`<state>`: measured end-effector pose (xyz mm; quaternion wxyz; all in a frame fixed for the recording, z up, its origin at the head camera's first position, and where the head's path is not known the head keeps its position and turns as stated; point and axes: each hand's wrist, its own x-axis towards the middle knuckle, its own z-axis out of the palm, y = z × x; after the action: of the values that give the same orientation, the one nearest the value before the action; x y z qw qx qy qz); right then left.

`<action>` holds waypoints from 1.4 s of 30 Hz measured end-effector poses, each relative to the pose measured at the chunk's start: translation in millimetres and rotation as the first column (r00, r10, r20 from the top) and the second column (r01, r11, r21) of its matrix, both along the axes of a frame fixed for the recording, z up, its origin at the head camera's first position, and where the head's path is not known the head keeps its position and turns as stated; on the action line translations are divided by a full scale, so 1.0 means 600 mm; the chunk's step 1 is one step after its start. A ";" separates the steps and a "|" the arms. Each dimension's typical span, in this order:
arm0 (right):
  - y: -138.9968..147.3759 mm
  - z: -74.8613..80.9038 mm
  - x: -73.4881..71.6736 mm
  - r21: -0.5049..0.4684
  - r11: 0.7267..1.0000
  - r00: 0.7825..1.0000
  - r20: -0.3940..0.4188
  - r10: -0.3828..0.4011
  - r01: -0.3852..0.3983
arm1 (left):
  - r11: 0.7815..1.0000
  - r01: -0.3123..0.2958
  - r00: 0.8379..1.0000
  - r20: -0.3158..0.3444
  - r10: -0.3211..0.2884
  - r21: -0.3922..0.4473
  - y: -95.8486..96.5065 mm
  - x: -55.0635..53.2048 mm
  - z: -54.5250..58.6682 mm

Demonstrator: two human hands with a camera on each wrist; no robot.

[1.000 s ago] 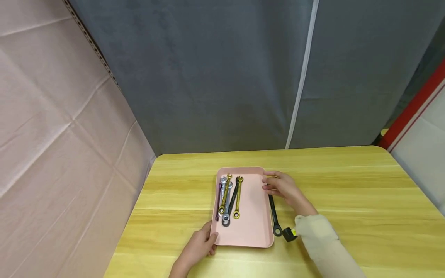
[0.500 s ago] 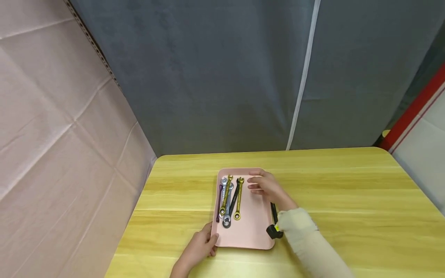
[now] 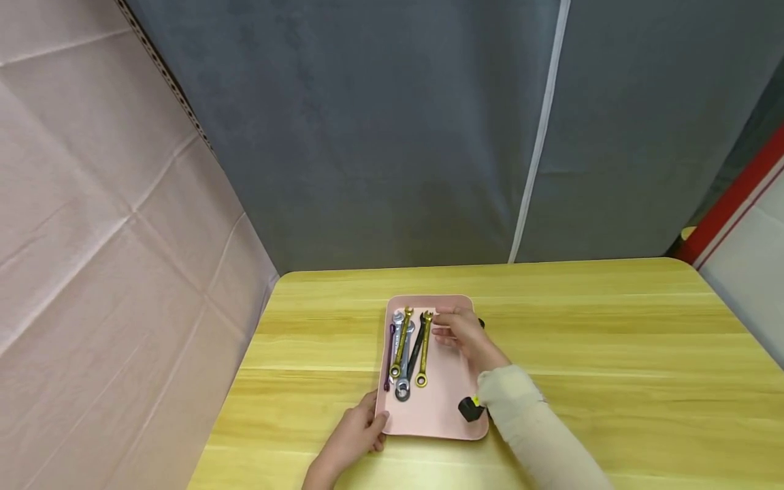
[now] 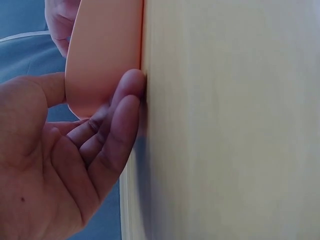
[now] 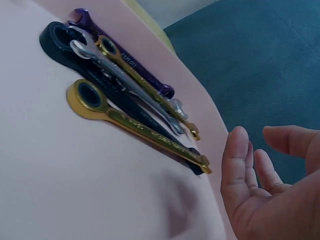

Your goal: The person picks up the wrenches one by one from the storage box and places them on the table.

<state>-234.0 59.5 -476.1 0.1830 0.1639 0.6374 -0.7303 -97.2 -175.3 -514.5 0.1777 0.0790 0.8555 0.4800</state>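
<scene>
Left hand [image 3: 355, 431] pinches shallow, smooth pink tray [image 3: 436, 416] by its near corner on wooden desk [image 3: 300, 340]. Right hand [image 3: 464, 333]: fingers loosely parted, nothing held, near tray's rightmost gold metal wrench [image 3: 425, 354]; probably stiff, slick, best gripped mid-shank.

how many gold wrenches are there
2, both in the tray: the left gold one lies among silver wrenches, the right gold one nearer the right hand. More may be hidden.

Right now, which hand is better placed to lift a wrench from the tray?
Probably the right hand: it holds nothing and is beside a gold wrench, while the left hand grips the tray by a corner.
</scene>
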 end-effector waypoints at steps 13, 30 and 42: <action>-0.012 -0.034 -0.006 0.076 0.997 0.999 0.027 -0.026 0.024 | 1.000 -0.004 1.000 0.012 0.004 -0.006 0.005 -0.002 0.006; -0.032 -0.052 0.001 0.232 0.973 0.999 -0.049 0.000 0.012 | 1.000 0.000 1.000 0.020 0.000 -0.007 0.003 -0.003 0.004; -0.049 -0.067 0.000 0.531 0.848 0.984 -0.143 0.104 -0.012 | 1.000 -0.017 0.999 0.040 0.017 0.010 0.002 -0.002 0.005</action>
<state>-234.3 30.2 -516.5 0.0992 0.1269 0.8310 -0.5325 -98.2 -174.1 -511.2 0.1904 0.0630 0.8498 0.4874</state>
